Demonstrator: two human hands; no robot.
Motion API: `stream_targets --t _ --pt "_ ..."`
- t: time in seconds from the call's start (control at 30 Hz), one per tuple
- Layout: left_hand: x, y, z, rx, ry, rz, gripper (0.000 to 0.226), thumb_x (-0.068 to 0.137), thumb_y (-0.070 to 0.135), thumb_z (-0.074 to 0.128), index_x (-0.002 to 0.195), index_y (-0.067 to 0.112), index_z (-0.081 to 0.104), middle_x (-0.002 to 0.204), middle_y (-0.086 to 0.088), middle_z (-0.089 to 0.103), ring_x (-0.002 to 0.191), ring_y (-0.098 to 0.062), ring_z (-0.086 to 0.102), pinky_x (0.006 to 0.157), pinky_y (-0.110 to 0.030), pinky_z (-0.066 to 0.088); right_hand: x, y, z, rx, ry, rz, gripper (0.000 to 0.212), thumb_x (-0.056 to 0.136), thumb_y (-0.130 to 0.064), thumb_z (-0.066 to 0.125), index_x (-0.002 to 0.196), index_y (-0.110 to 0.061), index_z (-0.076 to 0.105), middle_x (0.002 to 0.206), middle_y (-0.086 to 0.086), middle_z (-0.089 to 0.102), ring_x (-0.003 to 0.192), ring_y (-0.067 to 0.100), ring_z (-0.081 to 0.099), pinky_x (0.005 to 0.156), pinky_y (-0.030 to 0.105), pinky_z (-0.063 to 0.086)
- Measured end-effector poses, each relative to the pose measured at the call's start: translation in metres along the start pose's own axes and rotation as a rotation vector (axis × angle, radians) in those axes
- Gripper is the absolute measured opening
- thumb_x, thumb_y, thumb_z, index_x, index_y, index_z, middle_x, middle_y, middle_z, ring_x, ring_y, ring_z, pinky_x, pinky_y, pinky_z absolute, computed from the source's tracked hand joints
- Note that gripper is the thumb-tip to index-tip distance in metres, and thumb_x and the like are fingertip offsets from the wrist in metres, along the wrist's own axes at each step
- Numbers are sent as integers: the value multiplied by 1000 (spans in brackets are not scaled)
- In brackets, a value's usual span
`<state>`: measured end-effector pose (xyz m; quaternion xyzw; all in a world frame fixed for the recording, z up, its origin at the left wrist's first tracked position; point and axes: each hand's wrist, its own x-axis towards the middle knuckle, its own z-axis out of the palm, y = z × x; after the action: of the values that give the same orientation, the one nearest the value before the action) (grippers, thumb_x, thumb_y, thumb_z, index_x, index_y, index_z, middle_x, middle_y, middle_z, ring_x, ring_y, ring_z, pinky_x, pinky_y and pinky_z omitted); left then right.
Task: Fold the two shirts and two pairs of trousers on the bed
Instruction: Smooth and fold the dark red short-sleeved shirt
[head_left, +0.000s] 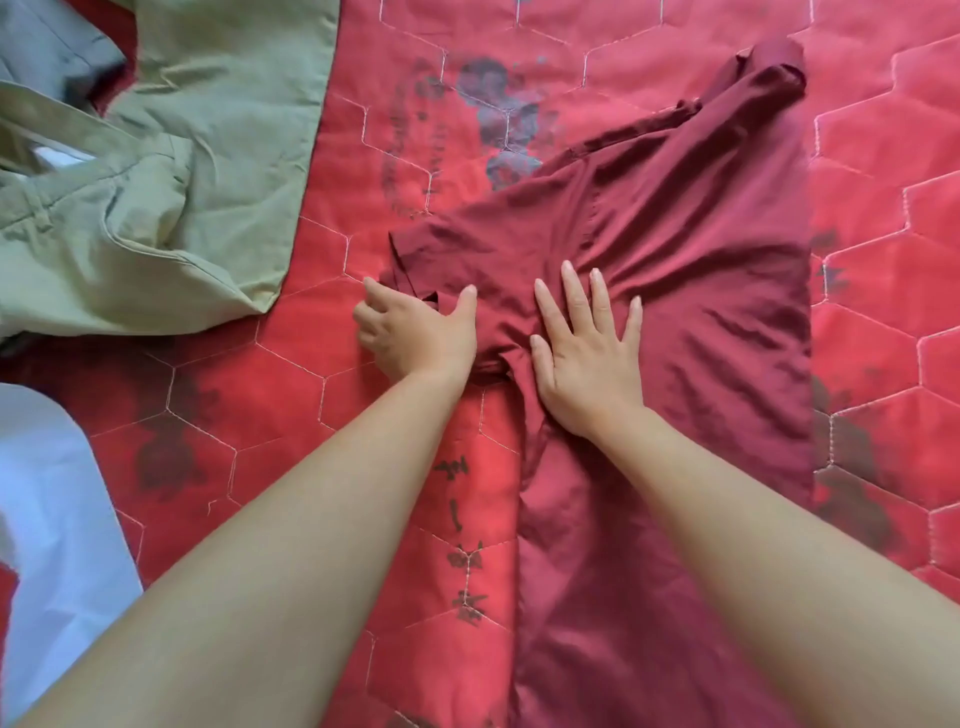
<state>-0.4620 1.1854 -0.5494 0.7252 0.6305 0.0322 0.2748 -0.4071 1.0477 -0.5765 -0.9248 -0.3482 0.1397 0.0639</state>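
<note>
Maroon shirt (675, 291) lies spread on the bed's red quilt (883, 171), filling the centre and right of the frame, its body running down to the lower edge and a sleeve reaching toward the upper right, where the cuff end is folded over. The right hand (584, 358) lies flat on the cloth near the middle of the frame, palm down, fingers (574, 291) spread apart and pressed onto the wrinkled fabric. Just left of it, the left hand (415, 332) sits at the shirt's left edge, where a sleeve end is bunched; its fingers are curled with the thumb out over the cloth, and it seems to be pinching that bunched edge, though the grip itself is hidden under the hand. Olive-green trousers (171, 197) lie crumpled in the upper left of the frame, apart from the shirt, with grey fabric (47, 47) beyond them in the corner. A white cloth (47, 499) shows at the lower left edge.
</note>
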Motion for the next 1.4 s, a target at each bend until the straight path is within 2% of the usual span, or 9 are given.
stream_targets --t 0.17,0.3,0.4,0.53,0.63,0.83,1.07,1.23,1.4 --pt "7 7 0 -103 -126 123 61 80 12 63 132 2 33 129 -15 52 119 -33 49 98 -34 36 -1 12 -17 248 121 -26 58 91 -34 42 146 -27 24 157 -2 10 144 20 4 112 53 3" --pt "3 14 -2 -199 -216 128 34 81 19 62 110 5 51 116 -13 57 107 -30 53 90 -31 39 -18 48 -29 152 183 238 57 88 -31 47 142 -21 32 155 2 14 143 21 8 111 55 4" --pt "1 18 -5 -243 -163 196 25 86 22 58 105 6 54 109 -11 60 101 -27 55 85 -27 39 -33 67 -31 225 84 150 58 91 -28 49 145 -18 29 156 4 9 144 19 9 115 50 10" --pt "-33 45 -15 -409 -127 573 10 84 10 58 92 12 53 80 4 58 73 -14 51 64 -17 36 -59 92 -58 444 252 142 52 89 -14 54 139 -10 39 152 6 20 141 18 20 113 27 16" --pt "-82 61 -10 -203 -277 1008 28 76 6 63 104 8 59 95 -7 63 86 -26 58 74 -29 45 -87 117 -76 540 303 239 47 90 -10 53 136 -8 41 148 7 25 137 12 22 110 12 13" --pt "-160 44 12 396 -762 1291 47 87 29 53 132 31 42 130 8 45 116 -17 48 80 -34 49 -122 154 -91 626 261 383 35 92 -10 49 127 -7 51 136 7 41 127 13 37 102 47 39" --pt "-134 34 -1 157 -283 1081 48 68 27 75 114 22 60 119 -1 54 105 -24 53 82 -39 49 -90 134 -84 534 201 257 27 84 -17 63 110 -9 63 111 6 53 110 23 52 97 34 41" --pt "-117 22 0 338 -419 879 43 73 46 71 109 29 57 110 9 52 101 -17 51 80 -35 47 -68 114 -69 365 10 444 38 81 -44 65 108 -18 56 105 4 55 102 25 53 82 38 47" --pt "-126 17 -8 126 -300 943 8 78 28 67 78 25 59 78 10 57 75 -15 55 60 -31 45 -64 123 -77 447 228 381 4 86 -14 58 90 -14 59 92 4 60 90 24 56 71 32 36"
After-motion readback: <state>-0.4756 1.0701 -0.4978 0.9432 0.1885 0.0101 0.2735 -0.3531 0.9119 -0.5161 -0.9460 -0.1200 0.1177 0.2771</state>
